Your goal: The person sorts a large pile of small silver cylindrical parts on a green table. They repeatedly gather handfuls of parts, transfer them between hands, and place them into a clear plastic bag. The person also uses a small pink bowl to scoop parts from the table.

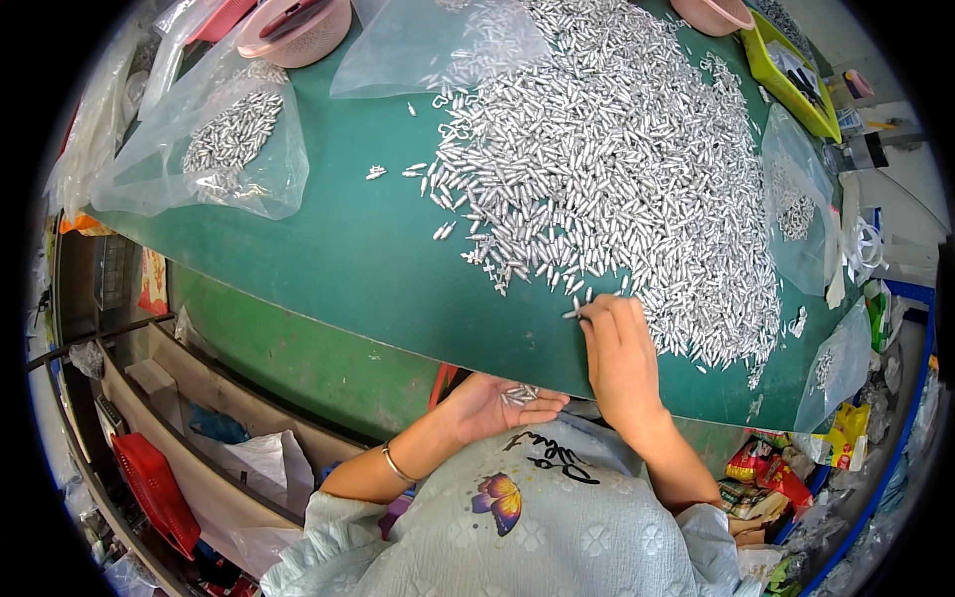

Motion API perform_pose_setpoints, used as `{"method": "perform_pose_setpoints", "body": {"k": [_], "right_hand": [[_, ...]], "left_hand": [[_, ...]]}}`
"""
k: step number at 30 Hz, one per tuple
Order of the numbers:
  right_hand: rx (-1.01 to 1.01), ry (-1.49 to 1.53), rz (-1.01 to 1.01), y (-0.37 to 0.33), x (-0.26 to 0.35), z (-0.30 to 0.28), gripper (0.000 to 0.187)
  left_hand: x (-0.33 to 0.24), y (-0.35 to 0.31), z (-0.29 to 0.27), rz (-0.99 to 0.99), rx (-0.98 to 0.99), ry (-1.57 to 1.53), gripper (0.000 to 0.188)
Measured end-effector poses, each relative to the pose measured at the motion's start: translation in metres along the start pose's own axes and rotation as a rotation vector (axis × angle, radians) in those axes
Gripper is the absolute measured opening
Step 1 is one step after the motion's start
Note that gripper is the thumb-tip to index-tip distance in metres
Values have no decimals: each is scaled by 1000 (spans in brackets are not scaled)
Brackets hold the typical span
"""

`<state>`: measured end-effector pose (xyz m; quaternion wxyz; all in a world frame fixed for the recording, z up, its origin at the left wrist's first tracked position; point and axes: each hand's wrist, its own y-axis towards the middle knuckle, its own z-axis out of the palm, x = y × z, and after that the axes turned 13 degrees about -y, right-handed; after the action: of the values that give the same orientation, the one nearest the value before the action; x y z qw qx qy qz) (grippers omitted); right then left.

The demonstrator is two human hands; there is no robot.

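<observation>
A broad heap of small silver bullet-shaped pieces (617,169) covers the right and middle of the green table (328,269). My right hand (622,353) is at the heap's near edge, its fingertips closed in a pinch on one or more of these pieces. My left hand (477,410) lies palm up just off the table's front edge, and several silver pieces (519,395) rest in its cupped palm. Its fingers point right, towards the table edge. How many pieces the right fingertips hold is hidden by the fingers.
Clear plastic bags with silver parts lie at the left (234,149) and right (796,209). A pink basket (298,35) and a yellow-green tray (791,75) stand at the far side. A few loose pieces (375,172) lie left of the heap. Below left is a shelf with a red basket (154,493).
</observation>
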<state>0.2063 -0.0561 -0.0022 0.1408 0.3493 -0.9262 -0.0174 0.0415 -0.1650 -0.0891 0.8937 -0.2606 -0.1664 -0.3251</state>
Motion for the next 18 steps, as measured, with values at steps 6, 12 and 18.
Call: {"method": "perform_pose_setpoints", "body": {"k": [6,12,18], "right_hand": [[-148,10,56,9,9,-9,33],[-121,48,35,20,12,15,32],[-3,197,-21,5,13,7,26]], "left_hand": [[1,0,8,0,61,27,54],[1,-1,10,8,-18,72,55],[0,0,8,-22,7,51,56]]}}
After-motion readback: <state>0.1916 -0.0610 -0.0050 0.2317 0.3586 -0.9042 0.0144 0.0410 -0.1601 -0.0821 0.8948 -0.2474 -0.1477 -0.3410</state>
